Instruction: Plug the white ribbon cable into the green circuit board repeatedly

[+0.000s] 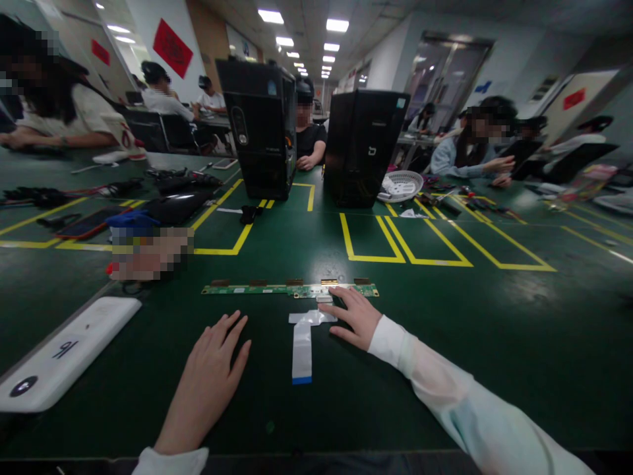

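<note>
A long, narrow green circuit board [277,289] lies crosswise on the dark green table. From its connector area a white flat ribbon cable [302,346] runs toward me, folded near the top and ending in a blue tip. My right hand [357,316] rests with fingers spread, its fingertips at the board's right part and close to the cable's folded end. Whether those fingertips press on the connector I cannot tell. My left hand [215,363] lies palm down on the table, left of the cable, fingers extended and holding nothing.
A white device [74,349] lies at the left edge. Beyond the board stand two black computer towers [260,132], [364,145]. A white basket [403,186], cables [39,196] and tools sit farther back among yellow tape markings [376,258]. Several people sit around the room.
</note>
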`<act>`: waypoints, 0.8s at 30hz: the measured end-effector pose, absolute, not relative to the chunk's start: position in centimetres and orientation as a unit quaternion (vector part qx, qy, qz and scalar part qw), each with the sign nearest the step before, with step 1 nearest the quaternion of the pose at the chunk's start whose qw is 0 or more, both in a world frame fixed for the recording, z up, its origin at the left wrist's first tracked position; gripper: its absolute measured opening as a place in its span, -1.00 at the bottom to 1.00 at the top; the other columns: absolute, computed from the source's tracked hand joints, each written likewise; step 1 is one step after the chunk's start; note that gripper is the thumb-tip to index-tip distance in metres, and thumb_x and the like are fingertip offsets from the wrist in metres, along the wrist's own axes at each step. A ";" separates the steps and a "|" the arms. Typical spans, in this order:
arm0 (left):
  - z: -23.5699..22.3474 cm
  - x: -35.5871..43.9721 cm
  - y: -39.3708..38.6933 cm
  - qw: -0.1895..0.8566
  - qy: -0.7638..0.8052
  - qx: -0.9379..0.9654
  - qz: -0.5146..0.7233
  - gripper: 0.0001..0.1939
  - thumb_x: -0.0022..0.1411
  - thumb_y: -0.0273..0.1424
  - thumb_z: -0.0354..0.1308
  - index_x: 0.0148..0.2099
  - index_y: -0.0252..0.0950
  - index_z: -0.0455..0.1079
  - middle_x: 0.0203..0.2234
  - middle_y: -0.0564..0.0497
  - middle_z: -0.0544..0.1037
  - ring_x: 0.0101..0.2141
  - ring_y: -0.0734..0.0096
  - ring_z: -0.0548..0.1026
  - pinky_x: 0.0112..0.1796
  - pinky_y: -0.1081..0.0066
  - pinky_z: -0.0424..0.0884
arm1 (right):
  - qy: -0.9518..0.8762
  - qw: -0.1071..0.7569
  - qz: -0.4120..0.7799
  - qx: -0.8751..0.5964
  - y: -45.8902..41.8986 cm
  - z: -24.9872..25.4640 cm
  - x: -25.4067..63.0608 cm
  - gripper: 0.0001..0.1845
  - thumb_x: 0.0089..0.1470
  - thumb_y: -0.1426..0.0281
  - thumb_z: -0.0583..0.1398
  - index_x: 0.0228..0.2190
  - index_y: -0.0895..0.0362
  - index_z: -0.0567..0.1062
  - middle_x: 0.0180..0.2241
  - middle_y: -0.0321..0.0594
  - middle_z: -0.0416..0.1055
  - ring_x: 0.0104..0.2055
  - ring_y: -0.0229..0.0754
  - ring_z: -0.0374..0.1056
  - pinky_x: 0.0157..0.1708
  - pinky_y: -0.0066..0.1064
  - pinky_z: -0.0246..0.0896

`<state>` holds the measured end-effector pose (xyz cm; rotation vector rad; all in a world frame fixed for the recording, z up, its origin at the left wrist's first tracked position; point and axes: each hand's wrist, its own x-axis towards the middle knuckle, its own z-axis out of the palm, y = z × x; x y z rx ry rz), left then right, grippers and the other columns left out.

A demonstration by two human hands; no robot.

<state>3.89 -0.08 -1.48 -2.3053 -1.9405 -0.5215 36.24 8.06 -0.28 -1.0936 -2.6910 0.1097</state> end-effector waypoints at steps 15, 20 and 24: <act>-1.6 3.9 -0.1 0.042 -0.632 -0.756 -0.167 -0.42 0.35 -0.11 -0.15 0.25 -0.32 0.26 0.21 -0.19 0.33 0.21 0.00 0.27 0.17 -0.07 0.24 | -0.896 0.154 0.009 -0.417 4.3 -1.0 45.9 -0.47 0.24 0.09 0.04 0.18 -0.02 0.35 0.28 0.04 0.04 0.30 0.11 0.03 0.20 0.11 0.05; -1.7 3.8 -0.2 0.041 -0.632 -0.757 -0.161 -0.42 0.35 -0.11 -0.16 0.26 -0.33 0.25 0.22 -0.19 0.33 0.22 -0.01 0.26 0.17 -0.07 0.23 | -0.858 0.171 0.000 -0.484 1.4 -1.5 52.0 -0.48 0.24 0.10 0.02 0.15 -0.01 0.39 0.28 -0.01 0.05 0.28 0.10 0.06 0.17 0.04 0.12; -1.7 3.8 -0.2 0.040 -0.631 -0.759 -0.154 -0.41 0.36 -0.10 -0.17 0.26 -0.34 0.24 0.22 -0.19 0.32 0.22 0.01 0.26 0.17 -0.07 0.23 | -0.820 0.184 -0.012 -0.542 -1.2 -2.2 56.5 -0.47 0.23 0.08 0.01 0.13 -0.01 0.42 0.25 0.01 0.11 0.24 0.12 0.13 0.15 0.05 0.16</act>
